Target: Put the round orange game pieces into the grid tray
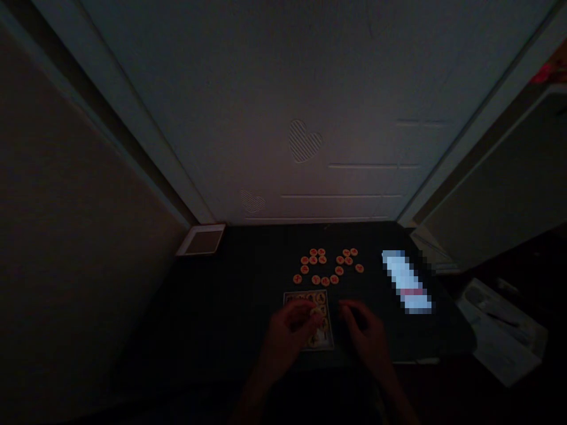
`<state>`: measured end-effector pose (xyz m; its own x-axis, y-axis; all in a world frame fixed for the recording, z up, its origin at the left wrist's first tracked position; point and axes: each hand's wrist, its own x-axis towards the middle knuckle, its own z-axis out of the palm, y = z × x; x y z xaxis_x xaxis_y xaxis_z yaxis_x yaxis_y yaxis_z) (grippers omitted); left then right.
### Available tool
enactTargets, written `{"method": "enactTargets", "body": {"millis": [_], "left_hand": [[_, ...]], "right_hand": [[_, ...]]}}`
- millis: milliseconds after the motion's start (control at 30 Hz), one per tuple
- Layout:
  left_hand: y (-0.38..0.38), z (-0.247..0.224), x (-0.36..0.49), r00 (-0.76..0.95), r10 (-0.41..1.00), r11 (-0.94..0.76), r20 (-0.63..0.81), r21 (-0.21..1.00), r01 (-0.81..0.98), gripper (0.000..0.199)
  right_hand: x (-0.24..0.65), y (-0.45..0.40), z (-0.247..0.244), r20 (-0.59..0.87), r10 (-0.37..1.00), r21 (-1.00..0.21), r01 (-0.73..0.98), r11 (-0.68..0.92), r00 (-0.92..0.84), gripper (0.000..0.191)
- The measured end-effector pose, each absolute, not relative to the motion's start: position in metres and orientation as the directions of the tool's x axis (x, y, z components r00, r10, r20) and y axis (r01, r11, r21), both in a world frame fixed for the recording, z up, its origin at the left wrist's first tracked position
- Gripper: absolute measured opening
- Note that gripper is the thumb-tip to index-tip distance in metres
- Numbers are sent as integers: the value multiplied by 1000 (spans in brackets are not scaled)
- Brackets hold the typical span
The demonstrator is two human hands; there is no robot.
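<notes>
A shallow clear tray (329, 339) of round Chinese chess pieces with dark characters lies near the front of the dark table. Over its middle, my left hand (287, 330) is closed in a pinch, with a pale Chinese chess piece (316, 311) at its fingertips. Just right of the tray, my right hand (365, 327) has its fingers curled together; what they hold, if anything, is too dark to make out. Beyond the tray, several red-marked Chinese chess pieces (325, 281) lie loose in uneven curves. My left hand hides part of the tray.
A bright, blurred-out phone-shaped object (406, 282) lies to the right on the dark table (212, 313). At the back left corner sits a shallow box or lid (202, 241). A white panel with heart reliefs (305, 141) rises behind. Pale containers (505, 330) stand lower right.
</notes>
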<state>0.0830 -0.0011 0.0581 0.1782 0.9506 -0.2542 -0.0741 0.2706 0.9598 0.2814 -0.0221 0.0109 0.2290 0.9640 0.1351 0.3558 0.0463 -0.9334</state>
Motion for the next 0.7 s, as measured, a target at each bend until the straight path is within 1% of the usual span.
{"method": "enactTargets", "body": {"millis": [200,367,467,700], "left_hand": [[-1,58,83,190,943,290,-274,955,-66,32],[1,55,83,145,964,232,-221,971,-63,31],[2,56,84,146,966,225,-215,973,-51,30],[1,54,83,149,962,240,-231,970,-46,35]], "right_hand": [[281,-22,13,153,960,-929,365,59,234,34],[281,-22,13,167,956,-928,367,70,240,36],[281,-22,12,178,952,-924,376,74,250,37],[281,-22,12,140,962,-928,369,46,234,36]]}}
